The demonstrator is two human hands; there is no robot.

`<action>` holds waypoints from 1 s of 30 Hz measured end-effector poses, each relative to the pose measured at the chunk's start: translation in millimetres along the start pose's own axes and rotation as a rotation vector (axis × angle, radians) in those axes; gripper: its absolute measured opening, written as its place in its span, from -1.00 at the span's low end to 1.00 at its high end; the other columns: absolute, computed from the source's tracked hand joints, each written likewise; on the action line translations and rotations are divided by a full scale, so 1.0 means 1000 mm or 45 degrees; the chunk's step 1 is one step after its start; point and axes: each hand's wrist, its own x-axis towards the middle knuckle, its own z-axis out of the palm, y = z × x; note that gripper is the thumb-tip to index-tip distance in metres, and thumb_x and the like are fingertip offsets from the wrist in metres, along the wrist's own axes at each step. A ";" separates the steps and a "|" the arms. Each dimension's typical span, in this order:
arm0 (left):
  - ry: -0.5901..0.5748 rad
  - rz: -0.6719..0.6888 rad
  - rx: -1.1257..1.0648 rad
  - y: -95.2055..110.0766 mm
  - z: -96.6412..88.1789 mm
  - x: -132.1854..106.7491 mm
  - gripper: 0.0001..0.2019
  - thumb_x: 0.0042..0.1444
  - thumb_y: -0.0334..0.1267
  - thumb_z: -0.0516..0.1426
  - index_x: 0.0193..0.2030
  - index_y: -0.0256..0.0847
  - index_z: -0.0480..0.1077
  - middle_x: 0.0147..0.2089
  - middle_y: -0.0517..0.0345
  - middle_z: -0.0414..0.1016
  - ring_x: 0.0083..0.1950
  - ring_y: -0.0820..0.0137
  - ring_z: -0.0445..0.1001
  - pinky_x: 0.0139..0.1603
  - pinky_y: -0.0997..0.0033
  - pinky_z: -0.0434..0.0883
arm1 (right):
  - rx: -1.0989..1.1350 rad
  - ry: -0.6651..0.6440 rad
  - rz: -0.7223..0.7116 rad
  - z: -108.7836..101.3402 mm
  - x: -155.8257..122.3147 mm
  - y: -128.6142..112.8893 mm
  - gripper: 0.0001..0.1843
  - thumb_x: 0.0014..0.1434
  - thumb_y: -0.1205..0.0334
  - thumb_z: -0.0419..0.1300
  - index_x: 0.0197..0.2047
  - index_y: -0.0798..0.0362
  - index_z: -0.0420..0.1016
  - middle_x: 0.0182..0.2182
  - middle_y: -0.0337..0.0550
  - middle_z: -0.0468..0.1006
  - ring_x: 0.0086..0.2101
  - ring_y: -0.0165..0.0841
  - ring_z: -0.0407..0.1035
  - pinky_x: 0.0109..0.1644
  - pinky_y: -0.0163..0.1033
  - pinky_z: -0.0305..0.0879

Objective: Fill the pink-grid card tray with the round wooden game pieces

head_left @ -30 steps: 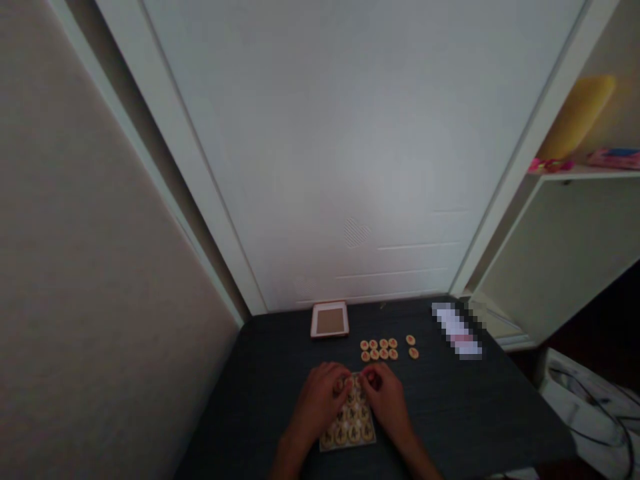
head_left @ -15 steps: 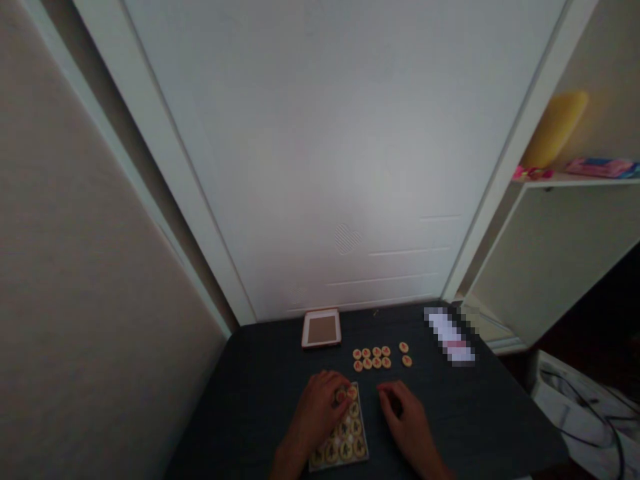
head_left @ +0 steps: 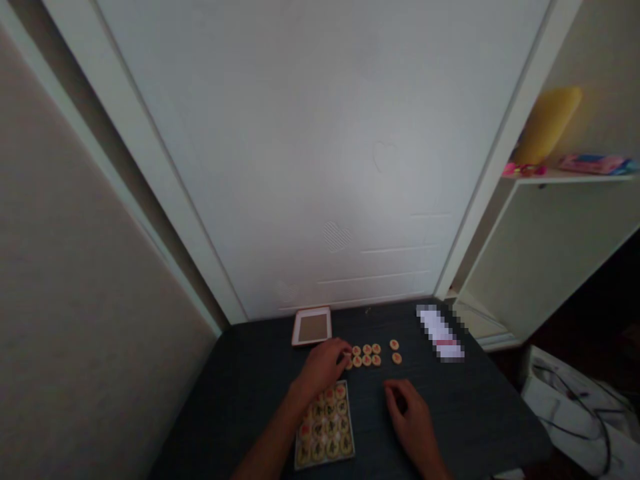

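My left hand (head_left: 327,362) reaches past the box to the left end of two rows of round Chinese chess pieces (head_left: 367,360) with red characters. Its thumb and fingers close on the leftmost piece of the far row, which they mostly hide. Below my left wrist lies a shallow clear box (head_left: 353,437) holding rows of pieces, black characters nearer me and red ones at the far edge; my forearm covers part of its left side. To the right of the box, my right hand (head_left: 409,410) rests on the dark table, fingers curled against the thumb; their inside is hidden.
Two more red pieces (head_left: 395,351) lie apart at the right of the rows. An orange-rimmed tray or lid (head_left: 297,333) stands at the table's back edge. A blurred white item (head_left: 440,333) lies at the back right. Behind rises a white panel (head_left: 320,167).
My left hand has moved from the box's far edge to the loose pieces beyond it, leaving red pieces in the box's far row. My right hand stays curled. The view has shifted slightly.
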 end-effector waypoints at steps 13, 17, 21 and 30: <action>-0.164 0.063 0.028 0.004 -0.008 0.022 -0.85 0.21 -0.29 0.16 -0.12 -0.13 0.54 -0.19 0.14 0.59 -0.18 0.33 0.54 -0.15 0.42 0.39 | 0.024 0.022 -0.006 -0.003 0.000 -0.002 -0.60 0.33 -0.10 0.08 -0.20 -0.02 0.62 -0.35 -0.09 0.62 -0.37 -0.25 0.50 -0.26 -0.24 0.43; -0.182 0.086 0.002 0.010 -0.018 -0.008 -0.85 0.25 -0.20 0.15 -0.13 -0.10 0.53 -0.18 0.16 0.58 -0.16 0.32 0.52 -0.14 0.42 0.38 | 0.017 0.003 -0.005 -0.004 0.000 -0.002 -0.58 0.34 -0.12 0.06 -0.19 -0.02 0.62 -0.35 -0.07 0.63 -0.37 -0.25 0.51 -0.26 -0.24 0.44; -0.166 0.106 0.014 0.011 -0.025 -0.038 -0.84 0.18 -0.18 0.22 -0.11 -0.06 0.51 -0.06 0.13 0.56 0.01 0.25 0.47 0.04 0.33 0.36 | 0.021 -0.021 -0.006 -0.002 0.000 0.001 -0.59 0.34 -0.11 0.07 -0.19 -0.02 0.62 -0.32 -0.07 0.64 -0.34 -0.24 0.52 -0.22 -0.23 0.44; -0.193 0.063 0.075 -0.003 -0.012 -0.049 -0.83 0.13 -0.24 0.24 -0.12 -0.06 0.51 -0.09 0.16 0.57 -0.04 0.27 0.51 0.01 0.35 0.36 | 0.032 -0.020 -0.001 -0.002 -0.001 -0.002 -0.58 0.32 -0.13 0.08 -0.20 -0.03 0.63 -0.33 -0.05 0.64 -0.35 -0.22 0.51 -0.24 -0.22 0.44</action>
